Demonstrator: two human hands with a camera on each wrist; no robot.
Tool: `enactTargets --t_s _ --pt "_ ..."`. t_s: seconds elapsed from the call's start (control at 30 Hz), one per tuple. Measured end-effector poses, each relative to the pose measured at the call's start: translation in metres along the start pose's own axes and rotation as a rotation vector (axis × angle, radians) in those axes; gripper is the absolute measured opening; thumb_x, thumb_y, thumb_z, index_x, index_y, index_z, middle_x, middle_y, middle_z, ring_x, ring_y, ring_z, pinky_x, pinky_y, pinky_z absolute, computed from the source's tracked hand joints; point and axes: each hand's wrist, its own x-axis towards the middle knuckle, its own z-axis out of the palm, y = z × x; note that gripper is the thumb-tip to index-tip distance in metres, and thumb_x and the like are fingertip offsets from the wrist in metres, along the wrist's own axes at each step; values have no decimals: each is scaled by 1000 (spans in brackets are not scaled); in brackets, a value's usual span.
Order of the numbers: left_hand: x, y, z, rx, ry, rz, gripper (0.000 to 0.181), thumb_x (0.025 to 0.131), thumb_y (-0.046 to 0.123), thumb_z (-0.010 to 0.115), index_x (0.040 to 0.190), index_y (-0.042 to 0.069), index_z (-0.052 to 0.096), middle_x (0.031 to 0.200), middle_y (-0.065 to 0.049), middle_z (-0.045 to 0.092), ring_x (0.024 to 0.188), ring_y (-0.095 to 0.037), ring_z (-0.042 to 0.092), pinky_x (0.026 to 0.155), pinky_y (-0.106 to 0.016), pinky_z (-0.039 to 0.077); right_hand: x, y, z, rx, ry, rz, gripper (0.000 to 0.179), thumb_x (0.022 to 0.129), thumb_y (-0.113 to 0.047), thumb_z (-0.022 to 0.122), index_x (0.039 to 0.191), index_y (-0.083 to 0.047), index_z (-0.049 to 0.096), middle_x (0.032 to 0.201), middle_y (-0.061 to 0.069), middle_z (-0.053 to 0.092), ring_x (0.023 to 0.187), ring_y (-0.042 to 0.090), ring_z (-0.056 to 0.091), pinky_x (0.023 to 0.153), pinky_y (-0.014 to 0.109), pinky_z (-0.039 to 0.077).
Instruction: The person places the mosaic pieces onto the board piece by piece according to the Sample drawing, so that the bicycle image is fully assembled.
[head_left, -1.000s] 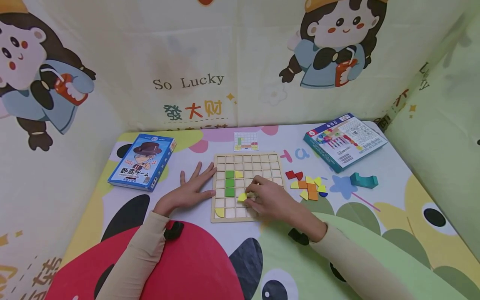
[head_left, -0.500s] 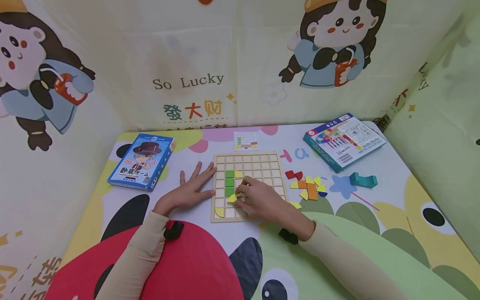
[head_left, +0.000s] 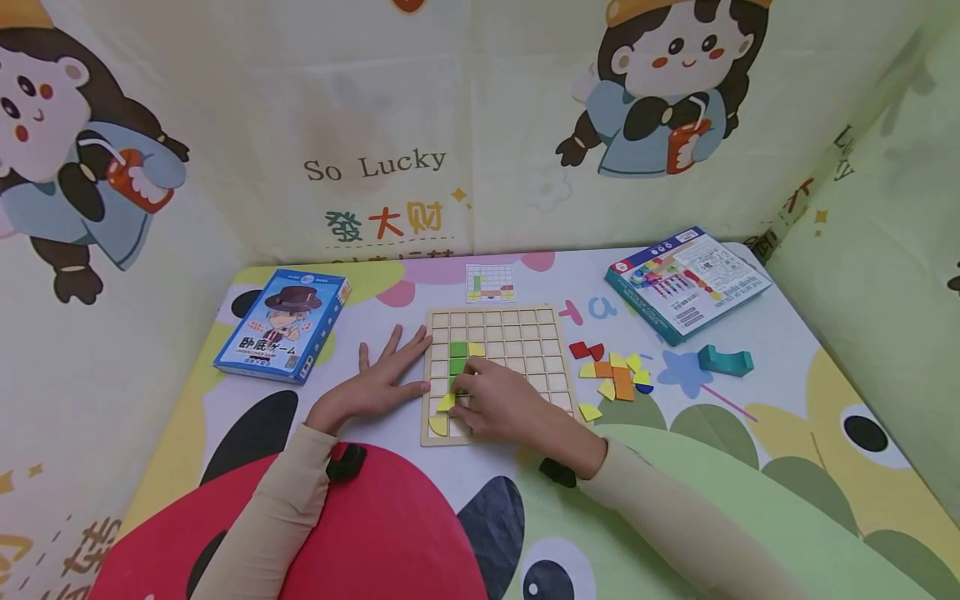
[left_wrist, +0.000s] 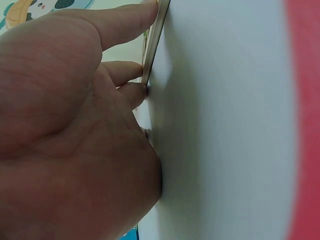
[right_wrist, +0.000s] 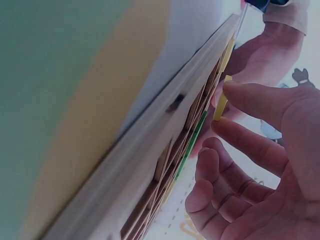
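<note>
1. board, wooden, square-gridded: lies flat on the patterned table cover, midway between two boxes.
2. right hand, bare: over the board's lower left part; thumb and forefinger pinch a piece, the other fingers curl loosely in the right wrist view.
3. held yellow piece: between the tips of that thumb and forefinger, at the left columns of the board; whether it touches the board cannot be told.
4. left hand, bare: fingers spread and straight, grasping nothing; fingertips and thumb tip against the board's left edge.
5. green pieces: in a column on the board, the lowest partly hidden by the right hand.
6. upper yellow piece: on the board, just right of the top green one.
7. corner yellow piece: in the lower left corner cell, just below the held one.
8. pattern card: flat, beyond the far edge of the board.
9. loose pieces, red, orange, yellow and blue: grouped right of the board; one further yellow piece just beside its right edge.
10. blue box: left of the left hand.
11. teal-edged box: far right, tilted to the board.
12. teal block, notched: right of the loose pieces.
</note>
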Motion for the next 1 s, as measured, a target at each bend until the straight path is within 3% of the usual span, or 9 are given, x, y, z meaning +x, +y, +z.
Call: enactTargets --t_s 0.23,1.0 --pt "1 -2 1 15 1 -2 84 103 41 63 171 20 19 182 -8 6 166 -41 -18 117 -78 -27 4 -3 4 -12 9 -49 26 95 -35 81 113 -16 80 102 2 67 83 11 54 69 22 50" --pt "2 -3 1 14 3 3 84 103 41 64 171 19 19 182 -7 6 166 -41 -17 117 -78 -27 8 -6 6 -36 -25 -52 25 97 -35 78 115 -18 80 103 2 65 81 10 53 66 20 47"
